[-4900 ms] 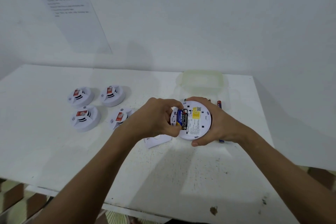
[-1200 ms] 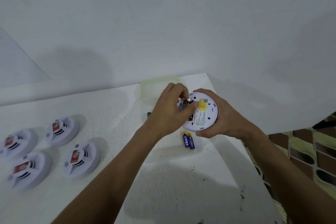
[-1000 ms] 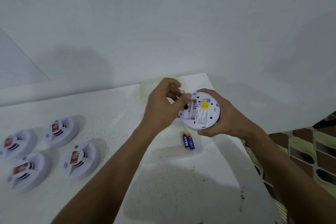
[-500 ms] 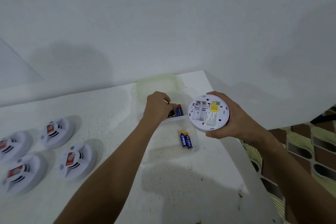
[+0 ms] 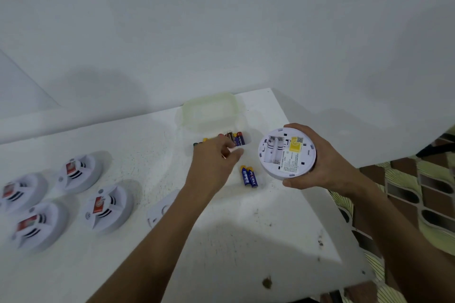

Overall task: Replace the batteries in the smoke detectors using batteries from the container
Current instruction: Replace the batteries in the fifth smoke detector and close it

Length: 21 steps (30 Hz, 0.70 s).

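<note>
My right hand point(image 5: 327, 165) grips a white smoke detector point(image 5: 286, 152) with its back up, and the battery bay shows empty slots. My left hand point(image 5: 214, 160) hovers over the table beside a heap of several batteries point(image 5: 236, 139), its fingers loosely bent with nothing visible in them. The heap lies just in front of a pale green translucent container point(image 5: 209, 112). Two blue batteries point(image 5: 249, 176) lie side by side on the table between my hands.
Several more smoke detectors lie face up at the left, the nearest one point(image 5: 107, 206) close to my forearm. A white cover plate point(image 5: 161, 209) lies by that arm. The table's right edge point(image 5: 344, 236) drops to a patterned floor.
My left hand took the batteries out of the detector and moved to the heap by the container. It has now drawn back a little. My right hand shifted the detector to the right.
</note>
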{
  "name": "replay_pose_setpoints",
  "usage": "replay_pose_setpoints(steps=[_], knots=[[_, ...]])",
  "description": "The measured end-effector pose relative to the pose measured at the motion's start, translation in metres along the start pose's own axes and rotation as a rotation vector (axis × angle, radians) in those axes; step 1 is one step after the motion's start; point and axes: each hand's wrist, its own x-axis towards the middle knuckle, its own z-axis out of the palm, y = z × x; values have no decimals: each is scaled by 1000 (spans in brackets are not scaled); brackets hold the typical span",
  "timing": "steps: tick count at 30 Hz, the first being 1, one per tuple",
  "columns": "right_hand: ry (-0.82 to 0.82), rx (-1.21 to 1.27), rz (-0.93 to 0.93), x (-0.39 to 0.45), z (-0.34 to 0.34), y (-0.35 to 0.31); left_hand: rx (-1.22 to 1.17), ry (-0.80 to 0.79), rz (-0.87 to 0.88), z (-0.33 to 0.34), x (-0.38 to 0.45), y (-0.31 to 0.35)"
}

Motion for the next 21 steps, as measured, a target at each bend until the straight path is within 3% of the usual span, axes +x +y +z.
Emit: replay_pose_setpoints(steps=[7,21], knots=[[-22,16,62,-36,3,3,46,-310,-105,21,-11,-9],[-30,-1,74,-65,3,1,75,-341,-210,33,1,-9]])
